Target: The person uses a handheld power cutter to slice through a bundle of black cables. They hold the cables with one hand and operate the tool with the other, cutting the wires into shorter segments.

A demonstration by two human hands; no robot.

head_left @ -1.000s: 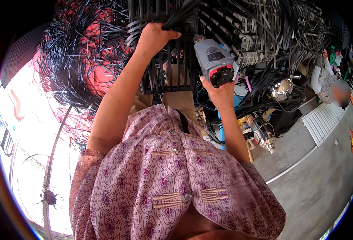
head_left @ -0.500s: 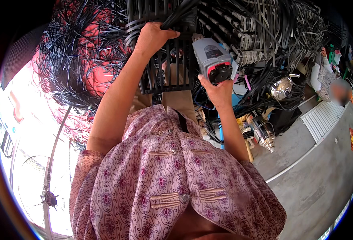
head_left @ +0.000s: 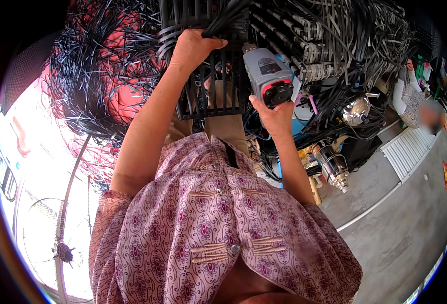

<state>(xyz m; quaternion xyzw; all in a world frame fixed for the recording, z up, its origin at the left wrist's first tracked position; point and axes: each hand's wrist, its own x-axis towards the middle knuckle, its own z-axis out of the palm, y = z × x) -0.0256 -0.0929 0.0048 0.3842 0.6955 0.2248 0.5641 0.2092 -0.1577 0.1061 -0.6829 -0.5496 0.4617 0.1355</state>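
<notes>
Hands raised to black grid frame (head_left: 218, 96). Left hand (head_left: 193, 48) closed over a bundle of black straps (head_left: 223, 20) at the frame's top. Right hand (head_left: 274, 116) wrapped around the rear of a grey power tool (head_left: 267, 76) with red trim, nose pointing up just right of the frame. Tangled strap heaps (head_left: 107, 76) lie to the left.

Plastic, metal and printed cloth under bright daylight

The hand tool (head_left: 269, 78) has a matt grey plastic shell with a glossy red and black end; the black grid frame (head_left: 218, 96) looks like painted metal, though glare makes that uncertain. Flat black straps (head_left: 97, 66) appear smooth plastic, two lamp housings (head_left: 356, 110) are polished chrome, the shirt (head_left: 208, 228) soft patterned cloth, the floor (head_left: 411, 223) rough concrete.
</notes>
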